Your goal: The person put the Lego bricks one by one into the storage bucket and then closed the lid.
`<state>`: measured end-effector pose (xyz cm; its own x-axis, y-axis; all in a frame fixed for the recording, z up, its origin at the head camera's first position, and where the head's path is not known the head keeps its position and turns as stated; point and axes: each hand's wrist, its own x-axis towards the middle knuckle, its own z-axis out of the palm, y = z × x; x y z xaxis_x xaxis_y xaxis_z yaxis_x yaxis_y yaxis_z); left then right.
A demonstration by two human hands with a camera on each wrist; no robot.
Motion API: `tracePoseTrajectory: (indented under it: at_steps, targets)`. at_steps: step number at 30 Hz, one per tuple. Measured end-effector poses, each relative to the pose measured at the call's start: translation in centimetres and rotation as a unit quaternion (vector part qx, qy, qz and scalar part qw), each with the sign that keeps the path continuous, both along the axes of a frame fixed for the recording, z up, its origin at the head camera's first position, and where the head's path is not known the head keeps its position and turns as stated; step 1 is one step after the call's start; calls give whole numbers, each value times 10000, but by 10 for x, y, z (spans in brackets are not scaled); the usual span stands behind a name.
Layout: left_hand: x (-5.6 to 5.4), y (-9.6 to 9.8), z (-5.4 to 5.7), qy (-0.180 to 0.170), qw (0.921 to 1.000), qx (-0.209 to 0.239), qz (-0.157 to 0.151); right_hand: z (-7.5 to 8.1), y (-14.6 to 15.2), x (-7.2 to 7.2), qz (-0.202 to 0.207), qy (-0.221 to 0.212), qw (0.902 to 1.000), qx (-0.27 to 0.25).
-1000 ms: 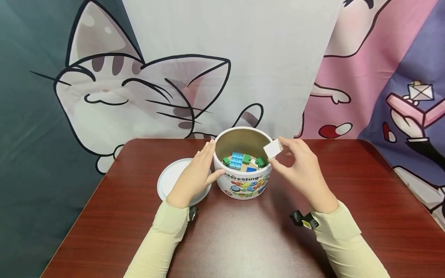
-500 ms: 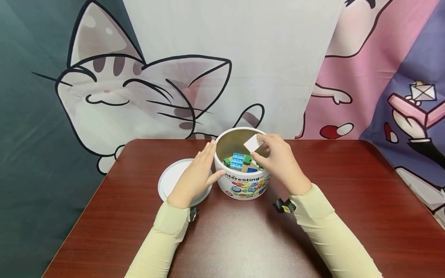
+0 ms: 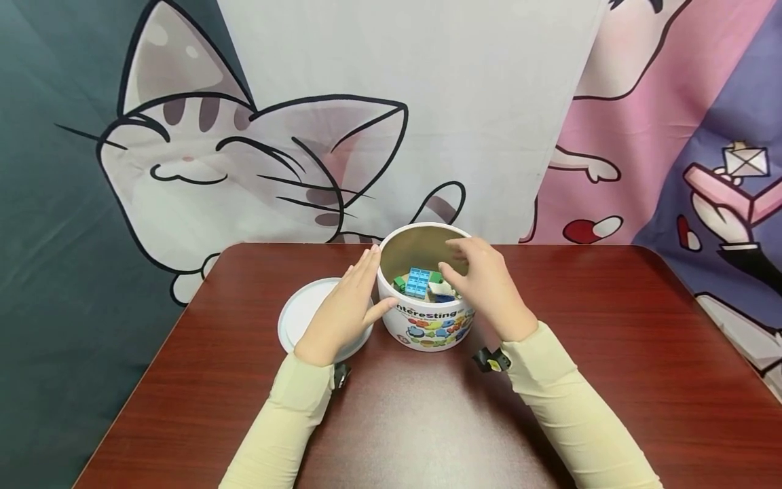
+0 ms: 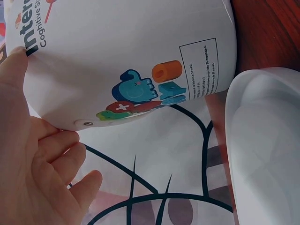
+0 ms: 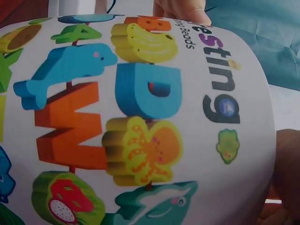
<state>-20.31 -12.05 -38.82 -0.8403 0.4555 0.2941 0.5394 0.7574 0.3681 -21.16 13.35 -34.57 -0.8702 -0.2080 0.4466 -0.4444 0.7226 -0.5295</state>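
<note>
A round white tub (image 3: 421, 334) printed with coloured beads stands on the table, its top uncovered. Inside lie a light-blue studded block (image 3: 418, 282), green blocks, a dark-blue piece and a white block (image 3: 440, 289). My left hand (image 3: 339, 314) lies against the tub's left side with fairly straight fingers; in the left wrist view, that hand's thumb (image 4: 14, 65) touches the printed wall. Over the tub's right rim reaches my right hand (image 3: 491, 288), fingers loosely bent and apart, nothing visible between them. The right wrist view is mostly filled by the tub's wall (image 5: 197, 84).
A white round lid (image 3: 299, 314) lies on the table left of the tub, partly behind my left hand. The reddish-brown wooden table (image 3: 611, 326) extends to both sides. Behind it hangs a cartoon-printed cloth (image 3: 489, 102).
My right hand has carried a white block leftward from the tub's right rim to over its opening, then let it go inside. The left hand has stayed in place.
</note>
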Motion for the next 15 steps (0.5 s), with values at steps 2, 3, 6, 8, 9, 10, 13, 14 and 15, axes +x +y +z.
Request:
tracePoseTrajectory:
  at_steps: [2,3,6,8,9,10,13,14,15]
  targets:
    - [0,0,0,-7,10000,-10,-11,-1,1,2,4,174,9998,-114]
    - [-1,0,0,-7,10000,-12,-21,-2,1,4,7,254,9995,-184]
    - [-1,0,1,-9,10000,-4,-32,-1,1,9,57,506,9980,-383]
    - [-1,-2,1,-16,10000,-12,-43,-1,1,13,126,670,9965,-480]
    - [-1,-3,2,-16,10000,-23,-55,-1,1,15,170,762,9956,-521]
    - [-1,-4,2,-7,10000,-38,-69,0,1,17,219,866,9945,-547]
    - [-2,-9,3,131,9997,-118,-146,0,0,25,402,1228,9899,-581]
    - [-2,-10,3,236,9995,-140,-184,0,-1,28,486,1371,9876,-586]
    - [-3,-13,4,363,9990,-158,-219,1,-1,31,586,1533,9847,-592]
